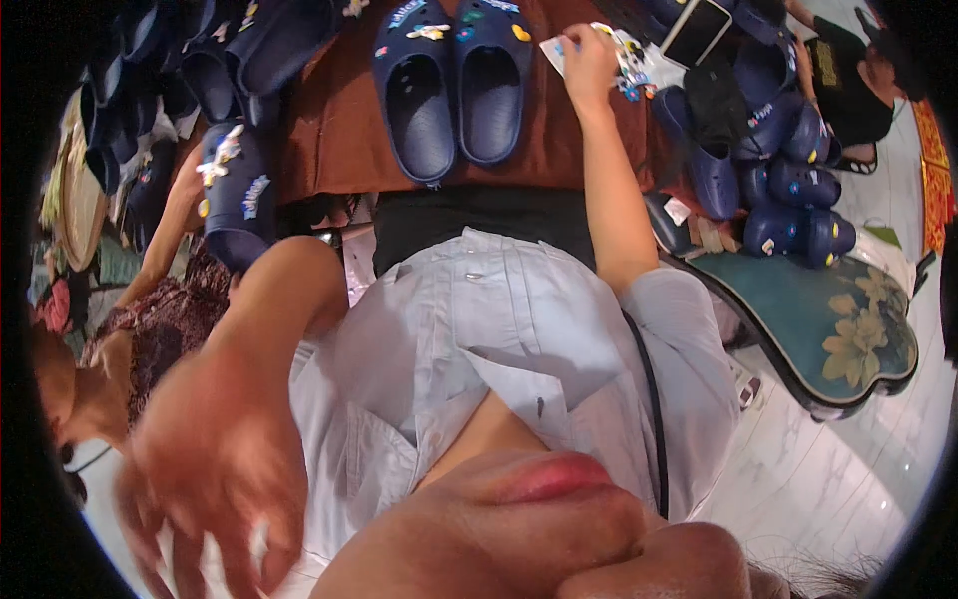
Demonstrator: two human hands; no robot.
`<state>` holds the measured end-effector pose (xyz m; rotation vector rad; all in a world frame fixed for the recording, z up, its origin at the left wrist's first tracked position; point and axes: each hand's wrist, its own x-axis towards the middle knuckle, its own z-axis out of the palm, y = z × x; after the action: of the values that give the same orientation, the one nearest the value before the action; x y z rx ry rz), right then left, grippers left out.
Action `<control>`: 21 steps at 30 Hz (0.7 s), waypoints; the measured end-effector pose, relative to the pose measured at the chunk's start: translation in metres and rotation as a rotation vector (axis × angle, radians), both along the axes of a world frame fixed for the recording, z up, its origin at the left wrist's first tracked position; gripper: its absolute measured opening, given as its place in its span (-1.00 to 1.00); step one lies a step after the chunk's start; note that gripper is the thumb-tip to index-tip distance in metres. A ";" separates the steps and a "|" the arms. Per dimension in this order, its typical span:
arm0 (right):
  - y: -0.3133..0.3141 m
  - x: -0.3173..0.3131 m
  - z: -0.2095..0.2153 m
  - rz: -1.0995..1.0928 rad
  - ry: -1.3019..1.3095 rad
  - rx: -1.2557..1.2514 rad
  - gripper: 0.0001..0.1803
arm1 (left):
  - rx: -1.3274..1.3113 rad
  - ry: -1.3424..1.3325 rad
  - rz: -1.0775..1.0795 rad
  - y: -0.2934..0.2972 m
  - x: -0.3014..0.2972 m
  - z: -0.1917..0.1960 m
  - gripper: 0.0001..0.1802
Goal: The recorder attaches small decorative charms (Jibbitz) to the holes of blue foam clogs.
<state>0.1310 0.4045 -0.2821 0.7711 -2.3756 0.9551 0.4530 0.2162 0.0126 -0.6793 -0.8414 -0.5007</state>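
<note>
My left hand [215,469] is raised close to the camera at the lower left, a little blurred, its fingers apart and nothing seen in them. At the far edge of the table, my right hand [589,62] rests beside a pile of small colourful shoe charms [631,65] on a white sheet [552,58]. Its fingers are bent together, and whatever is between them is hidden. In front of me, a pair of navy clogs [419,120] lies side by side, toes away, with several charms on top.
A brown cloth [334,130] covers the table. More navy clogs are heaped at left [239,195] and right [778,130]. A phone [696,32] lies at the back right. A teal flower-patterned seat [818,319] stands at right. Other people sit left [165,329] and far right [848,85].
</note>
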 end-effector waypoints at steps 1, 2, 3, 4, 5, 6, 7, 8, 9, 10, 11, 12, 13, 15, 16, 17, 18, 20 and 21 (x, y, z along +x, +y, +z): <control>-0.004 0.000 0.002 0.072 -0.017 -0.089 -0.83 | 0.026 0.247 -0.221 0.021 -0.015 0.011 -0.31; -0.022 0.002 0.007 0.123 -0.075 -0.181 -0.79 | 0.025 0.239 -0.220 0.025 -0.012 0.015 -0.31; -0.025 0.002 0.006 0.138 -0.128 -0.261 -0.75 | 0.048 0.203 -0.188 0.028 -0.015 0.010 -0.35; -0.034 0.006 0.006 0.145 -0.125 -0.263 -0.78 | 0.063 0.164 -0.137 0.029 -0.014 0.007 -0.39; -0.039 0.011 0.007 0.154 -0.121 -0.264 -0.79 | 0.077 0.125 -0.083 0.028 -0.012 0.004 -0.43; -0.048 0.016 0.005 0.156 -0.123 -0.265 -0.79 | 0.081 0.091 -0.017 0.023 -0.006 0.002 -0.48; -0.056 0.020 0.005 0.148 -0.128 -0.200 -0.77 | 0.085 0.059 0.051 0.019 -0.001 0.001 -0.51; -0.062 0.023 0.006 0.141 -0.132 -0.136 -0.74 | 0.087 0.028 0.121 0.014 0.005 0.000 -0.55; -0.052 0.018 0.001 0.117 -0.124 -0.126 -0.74 | 0.104 0.000 0.160 0.007 0.003 -0.010 -0.59; -0.056 0.021 0.001 0.119 -0.145 -0.132 -0.74 | 0.106 -0.031 0.239 0.002 0.009 -0.012 -0.63; -0.059 0.023 0.001 0.123 -0.166 -0.137 -0.75 | 0.108 -0.061 0.321 -0.001 0.015 -0.014 -0.66; -0.062 0.024 0.002 0.125 -0.206 -0.170 -0.74 | 0.109 -0.090 0.404 -0.005 0.021 -0.015 -0.69; -0.063 0.026 0.006 0.142 -0.203 -0.129 -0.78 | 0.108 -0.123 0.491 -0.007 0.026 -0.015 -0.72; -0.050 0.010 -0.005 0.095 -0.116 -0.109 -0.71 | 0.107 -0.173 0.630 -0.006 0.027 -0.010 -0.75; -0.058 0.009 -0.006 0.111 -0.091 -0.107 -0.69 | 0.001 -0.165 0.358 0.002 0.010 -0.016 -0.60; -0.049 0.006 -0.012 0.100 -0.096 -0.084 -0.68 | 0.021 -0.134 0.150 0.005 -0.016 -0.039 -0.64; -0.064 0.011 -0.006 0.116 -0.111 -0.096 -0.69 | 0.234 -0.200 0.310 0.009 -0.027 -0.062 -0.69; -0.052 0.004 -0.007 0.091 -0.131 -0.050 -0.71 | -0.073 -1.007 0.330 0.006 -0.042 -0.096 -0.47; -0.056 0.005 -0.006 0.077 -0.163 0.006 -0.72 | -0.051 -1.130 0.382 0.008 -0.075 -0.125 -0.55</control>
<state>0.1356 0.3483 -0.2884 0.8202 -2.5048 1.0804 0.3781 0.2238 -0.1121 -0.2114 -2.0030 -0.4982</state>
